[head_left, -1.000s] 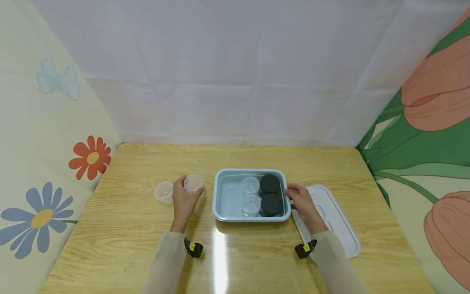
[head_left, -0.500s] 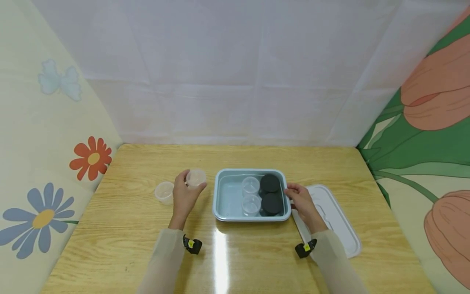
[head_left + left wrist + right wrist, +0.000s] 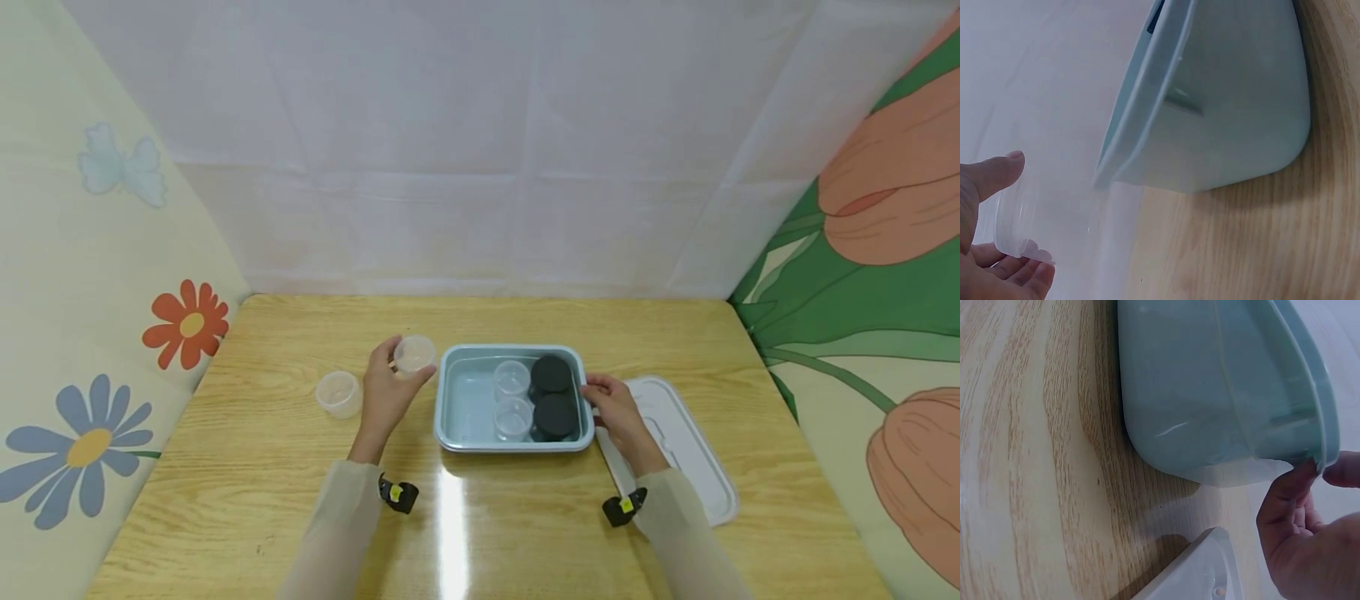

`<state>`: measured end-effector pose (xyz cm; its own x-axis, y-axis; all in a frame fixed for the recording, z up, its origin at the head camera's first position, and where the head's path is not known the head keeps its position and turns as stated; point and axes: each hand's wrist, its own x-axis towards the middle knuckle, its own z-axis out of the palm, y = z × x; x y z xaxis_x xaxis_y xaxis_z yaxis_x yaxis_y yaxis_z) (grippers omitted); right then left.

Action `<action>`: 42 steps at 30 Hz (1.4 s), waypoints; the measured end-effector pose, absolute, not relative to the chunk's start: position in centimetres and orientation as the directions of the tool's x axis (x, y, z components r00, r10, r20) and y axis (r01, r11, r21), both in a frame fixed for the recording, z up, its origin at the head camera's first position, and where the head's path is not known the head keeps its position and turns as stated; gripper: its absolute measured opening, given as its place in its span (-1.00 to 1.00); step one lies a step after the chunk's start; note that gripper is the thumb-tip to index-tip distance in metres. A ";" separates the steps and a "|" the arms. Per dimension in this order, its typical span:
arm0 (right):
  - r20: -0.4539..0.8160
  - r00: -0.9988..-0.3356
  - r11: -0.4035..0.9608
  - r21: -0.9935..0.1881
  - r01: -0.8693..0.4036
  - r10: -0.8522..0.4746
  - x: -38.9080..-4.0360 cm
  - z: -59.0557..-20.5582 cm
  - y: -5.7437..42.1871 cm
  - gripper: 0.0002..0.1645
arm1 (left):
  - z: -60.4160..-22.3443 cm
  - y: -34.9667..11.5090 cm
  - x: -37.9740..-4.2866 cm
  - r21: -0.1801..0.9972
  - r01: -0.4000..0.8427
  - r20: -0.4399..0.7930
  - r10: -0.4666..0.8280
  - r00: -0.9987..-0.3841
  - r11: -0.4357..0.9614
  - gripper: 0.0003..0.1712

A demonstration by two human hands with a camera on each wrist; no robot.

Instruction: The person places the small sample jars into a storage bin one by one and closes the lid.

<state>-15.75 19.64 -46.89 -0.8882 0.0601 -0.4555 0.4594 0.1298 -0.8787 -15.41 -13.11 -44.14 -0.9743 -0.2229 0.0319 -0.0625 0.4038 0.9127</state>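
My left hand (image 3: 386,392) grips a clear plastic cup (image 3: 415,356) between thumb and fingers, raised just left of the pale blue storage box (image 3: 454,443). In the left wrist view the cup (image 3: 1013,219) shows see-through, with the thumb on one side and fingers on the other. Inside the box, on its right half, stand two clear cups (image 3: 512,379) and two black-topped jars (image 3: 553,417); the box's left half shows bare floor. My right hand (image 3: 618,417) pinches the box's right rim, thumb on one side and curled fingers below it in the right wrist view.
Another clear cup (image 3: 339,395) stands on the wooden table (image 3: 300,517), left of my left hand. A white lid (image 3: 686,450) lies on the right, partly under my right forearm. A white cloth (image 3: 480,167) hangs behind the table, with patterned panels at both sides.
My left hand has carried the clear cup to the right and farther from me, toward the box's left edge. The right hand and the box have stayed in place.
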 end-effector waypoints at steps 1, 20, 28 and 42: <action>-0.458 -0.887 0.130 -0.878 0.462 0.061 -15.7 -46.9 19.6 -0.57 | -44.1 -13.0 -15.5 0.912 -0.062 0.031 -0.219 -0.975 0.406 -0.12; -0.458 -0.886 0.135 -0.876 0.463 0.064 -15.8 -47.1 19.6 -0.58 | -42.3 -11.3 -15.4 0.914 -0.025 0.051 -0.175 -0.983 0.404 -0.16; -0.459 -0.886 0.142 -0.875 0.463 0.065 -15.8 -47.1 19.7 -0.58 | -43.1 -9.9 -15.8 0.918 -0.010 0.053 -0.147 -0.988 0.396 -0.15; -0.448 -0.892 0.136 -0.882 0.452 0.056 -15.8 -47.2 19.8 -0.58 | -43.6 -7.8 -15.7 0.897 0.046 0.091 -0.083 -0.992 0.440 -0.20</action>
<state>-15.84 19.77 -47.22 -0.8922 0.0563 -0.4481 0.4515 0.1357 -0.8819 -15.68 -7.78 -43.57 -0.9923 -0.0831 0.0914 0.0458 0.4396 0.8970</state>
